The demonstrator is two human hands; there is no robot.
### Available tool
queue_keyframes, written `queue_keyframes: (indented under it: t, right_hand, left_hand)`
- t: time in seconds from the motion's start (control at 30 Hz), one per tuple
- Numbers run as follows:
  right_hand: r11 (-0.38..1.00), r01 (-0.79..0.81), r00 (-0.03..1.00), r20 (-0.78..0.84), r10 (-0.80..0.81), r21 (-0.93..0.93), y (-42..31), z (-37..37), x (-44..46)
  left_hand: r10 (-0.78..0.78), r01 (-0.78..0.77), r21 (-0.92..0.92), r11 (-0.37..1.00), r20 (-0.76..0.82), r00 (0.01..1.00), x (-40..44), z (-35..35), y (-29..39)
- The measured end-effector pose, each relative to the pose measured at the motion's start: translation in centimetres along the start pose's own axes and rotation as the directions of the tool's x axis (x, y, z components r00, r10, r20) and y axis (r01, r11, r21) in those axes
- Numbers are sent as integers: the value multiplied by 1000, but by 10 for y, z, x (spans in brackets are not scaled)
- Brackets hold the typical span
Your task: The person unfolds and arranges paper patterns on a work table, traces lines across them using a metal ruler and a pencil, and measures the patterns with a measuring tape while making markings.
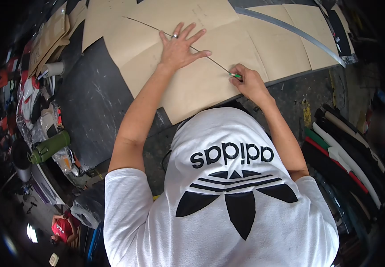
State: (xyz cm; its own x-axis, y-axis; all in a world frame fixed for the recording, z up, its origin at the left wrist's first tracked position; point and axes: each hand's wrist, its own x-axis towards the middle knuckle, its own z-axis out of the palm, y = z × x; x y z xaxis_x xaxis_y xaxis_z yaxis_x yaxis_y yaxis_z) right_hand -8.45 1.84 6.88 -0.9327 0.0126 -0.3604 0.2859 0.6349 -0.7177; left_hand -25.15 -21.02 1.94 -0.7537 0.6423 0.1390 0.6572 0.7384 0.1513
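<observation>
My left hand [180, 49] lies spread on a large sheet of brown paper [143, 78], its fingers apart over a thin dark rod or strip [217, 65]. That thin piece runs diagonally across the paper, from the upper left down to my right hand [248, 82]. My right hand is closed on a small green object [235, 75] at the lower right end of the thin piece. What exactly the green object is cannot be made out.
A long curved grey strip [290, 27] lies across the paper at the upper right. At the left are a green bottle [50, 147] and a cardboard stack [50, 38]. Fabric rolls [343, 153] lie at the right. Another person [63, 228] is at the lower left.
</observation>
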Motion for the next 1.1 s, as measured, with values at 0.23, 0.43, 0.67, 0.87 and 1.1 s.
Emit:
queue_keyframes:
  t: [0.23,0.43,0.67,0.87,1.1]
  right_hand:
    - [997,-71,997,21,71,12,-7,-4,-2]
    - [998,-54,998,20,54,23,-3,-1,-1]
    - [995,-82,996,22,81,56,1,2,-1]
    - [995,-81,995,57,84,-50,-16,-10,-3]
    - [921,384,863,-332,-381,-59,-47,-13,40]
  left_hand:
    - [-2,2,-17,1000,1,1000,0,1,2]
    - [1,-1,-34,999,-13,1000,0,3,0]
    - [11,-11,-26,1000,-4,1000,0,5,-1]
    - [8,-8,-22,1000,-16,1000,-1,5,3]
    - [10,-12,-22,1000,-105,994,-2,11,-4]
